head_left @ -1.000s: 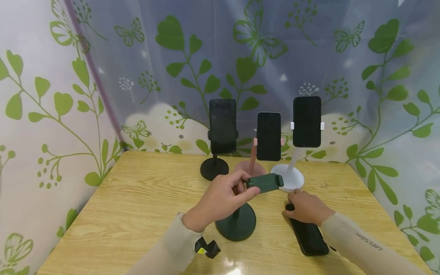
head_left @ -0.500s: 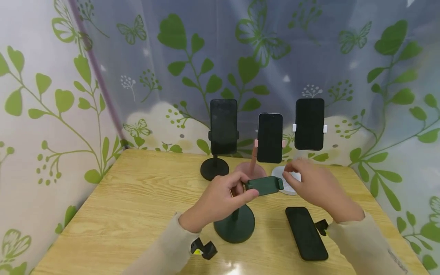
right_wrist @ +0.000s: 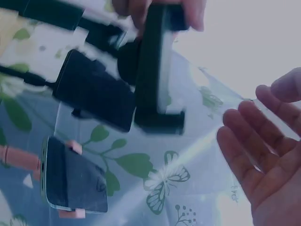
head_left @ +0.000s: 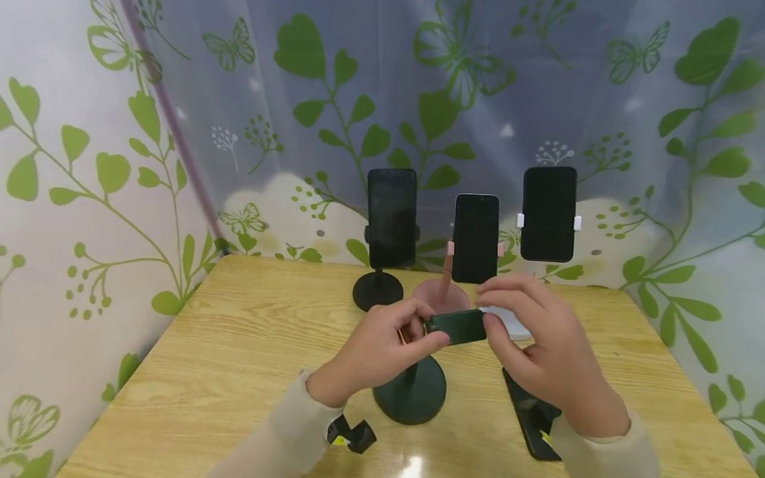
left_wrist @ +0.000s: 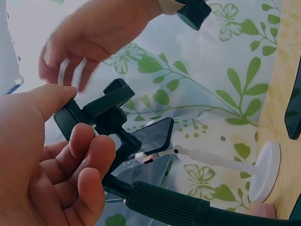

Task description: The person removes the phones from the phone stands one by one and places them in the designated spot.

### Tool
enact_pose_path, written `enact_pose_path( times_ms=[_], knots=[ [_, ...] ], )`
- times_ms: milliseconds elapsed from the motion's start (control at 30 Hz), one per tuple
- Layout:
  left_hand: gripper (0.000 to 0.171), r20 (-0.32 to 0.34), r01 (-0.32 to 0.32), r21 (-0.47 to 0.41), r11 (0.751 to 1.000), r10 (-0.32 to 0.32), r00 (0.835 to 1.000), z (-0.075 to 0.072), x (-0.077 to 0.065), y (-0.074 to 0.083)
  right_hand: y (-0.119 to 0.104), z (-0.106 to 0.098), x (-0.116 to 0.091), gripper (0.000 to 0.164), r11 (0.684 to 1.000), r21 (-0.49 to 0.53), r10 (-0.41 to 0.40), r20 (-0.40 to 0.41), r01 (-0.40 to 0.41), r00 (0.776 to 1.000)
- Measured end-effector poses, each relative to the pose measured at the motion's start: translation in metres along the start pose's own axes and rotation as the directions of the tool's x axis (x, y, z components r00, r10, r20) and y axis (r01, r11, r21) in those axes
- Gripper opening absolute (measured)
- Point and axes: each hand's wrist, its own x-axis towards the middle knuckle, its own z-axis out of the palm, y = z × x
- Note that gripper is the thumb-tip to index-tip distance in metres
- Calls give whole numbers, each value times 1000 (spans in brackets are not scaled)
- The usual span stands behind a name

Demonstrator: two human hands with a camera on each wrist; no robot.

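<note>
The dark green phone stand's clamp (head_left: 457,327) is pinched at its left end by my left hand (head_left: 382,348). Its round base (head_left: 412,398) rests on the table below that hand. My right hand (head_left: 544,342) is raised at the clamp's right end, holding nothing. In the right wrist view its fingers (right_wrist: 256,155) are spread and relaxed, apart from the clamp. The left wrist view shows the left thumb on the clamp end and the ribbed green stem (left_wrist: 164,202) below. Under the right wrist, a black phone (head_left: 526,415) lies on the table, partly covered by the hand and sleeve.
Behind stand three phone holders, each with a phone: a black one (head_left: 378,292) at left, a pink one (head_left: 442,294) in the middle, a white one (head_left: 508,325) at right, its base partly hidden by my right hand. A patterned curtain (head_left: 335,153) hangs behind the wooden table (head_left: 239,372).
My right hand has let go of the phone on the table and moved up to the clamp's right end. My left hand keeps its hold on the clamp.
</note>
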Motion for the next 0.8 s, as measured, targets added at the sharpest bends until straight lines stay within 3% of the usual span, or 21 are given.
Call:
enact_pose_path(
  times_ms=[67,133,300,467,800],
  knots=[
    [19,-5,6,-6,1000,-6,1000,0,-1,0,-3,3,-3,32,995,75,-65,-66,70,996],
    [20,-12,11,-4,1000,-11,1000,-1,-1,0,-4,5,-6,32,994,78,-69,-94,76,993],
    [15,-20,4,12,1000,-4,1000,-4,-2,0,-2,6,-10,25,997,-19,75,-51,-76,996],
    [15,-3,7,12,1000,-7,1000,-3,-1,0,-1,6,-15,23,975,-37,218,-11,-218,976],
    [20,-13,26,-4,1000,-26,1000,-1,-1,-3,-1,7,-17,24,956,-13,293,-6,-293,956]
  ],
)
